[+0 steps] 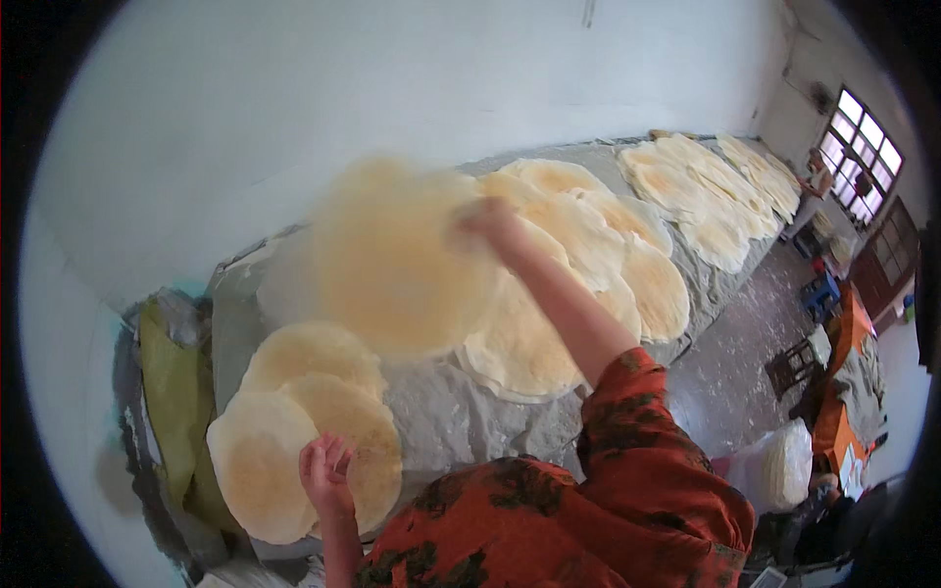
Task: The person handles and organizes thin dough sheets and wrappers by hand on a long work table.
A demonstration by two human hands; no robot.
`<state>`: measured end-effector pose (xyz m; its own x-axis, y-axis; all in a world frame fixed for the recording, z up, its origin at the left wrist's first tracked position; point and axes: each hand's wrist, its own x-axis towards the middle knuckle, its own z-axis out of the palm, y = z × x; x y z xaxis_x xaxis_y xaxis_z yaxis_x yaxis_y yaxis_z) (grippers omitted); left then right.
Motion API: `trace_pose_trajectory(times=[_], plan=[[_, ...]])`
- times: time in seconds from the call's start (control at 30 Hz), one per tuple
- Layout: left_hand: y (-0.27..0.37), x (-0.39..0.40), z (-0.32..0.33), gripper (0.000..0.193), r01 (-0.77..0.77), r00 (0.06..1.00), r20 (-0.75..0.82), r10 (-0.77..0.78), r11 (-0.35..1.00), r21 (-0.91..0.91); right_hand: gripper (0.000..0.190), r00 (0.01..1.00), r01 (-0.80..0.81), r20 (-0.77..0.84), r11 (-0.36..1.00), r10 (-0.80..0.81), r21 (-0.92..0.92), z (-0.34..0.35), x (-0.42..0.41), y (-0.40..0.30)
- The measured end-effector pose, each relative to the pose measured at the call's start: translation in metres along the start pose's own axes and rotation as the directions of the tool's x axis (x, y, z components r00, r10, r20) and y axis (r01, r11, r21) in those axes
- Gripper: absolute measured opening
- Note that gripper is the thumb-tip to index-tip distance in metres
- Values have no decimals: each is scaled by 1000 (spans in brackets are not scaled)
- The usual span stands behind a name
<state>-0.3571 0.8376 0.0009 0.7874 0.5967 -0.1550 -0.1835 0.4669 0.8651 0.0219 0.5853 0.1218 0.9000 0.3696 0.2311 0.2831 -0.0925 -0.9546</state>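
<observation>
My right hand (pixel 481 220) reaches out over the long table and grips the edge of a large, thin round flatbread (pixel 401 272). Motion blurs both the hand and the bread, which hangs above the cloth. Near the table's close left end, my left hand (pixel 327 463) hovers over or rests on several overlapping round flatbreads (pixel 261 463). Its fingers are slightly curled and apart, with nothing visible in them. Right of the held bread lies a broad overlapping pile of flatbreads (pixel 522 345), partly covered by my right forearm.
Grey cloth (pixel 485 419) covers the table along a white wall (pixel 441 66). More flatbreads (pixel 691 184) lie farther along, near another person (pixel 814 176). A blue stool (pixel 820 294), an orange-covered table (pixel 838 411) and a clear plastic bag (pixel 779 470) stand to the right. Olive sheeting (pixel 173 397) hangs left.
</observation>
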Motion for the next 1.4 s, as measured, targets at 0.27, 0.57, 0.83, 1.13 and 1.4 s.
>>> trace_pose_trajectory(times=[0.27,0.57,0.83,1.13,1.4], plan=[[-49,-44,-90,15,26,819,-571,58,990,138,46,616,-419,-507,795,603,438,-139,-47,173],[-55,-77,-136,20,-40,664,-747,23,999,-5,27,535,-725,655,688,534,31,189,-165,98],[-49,-81,-146,17,-78,756,-652,-61,980,-183,36,719,-395,502,877,480,-272,407,-150,166],[-21,-92,-178,13,-58,821,-566,-79,974,-220,44,619,-327,655,901,433,-285,475,-68,63],[17,-80,-194,15,-274,822,-559,106,935,-225,31,545,558,816,810,-194,-181,422,-52,-268]])
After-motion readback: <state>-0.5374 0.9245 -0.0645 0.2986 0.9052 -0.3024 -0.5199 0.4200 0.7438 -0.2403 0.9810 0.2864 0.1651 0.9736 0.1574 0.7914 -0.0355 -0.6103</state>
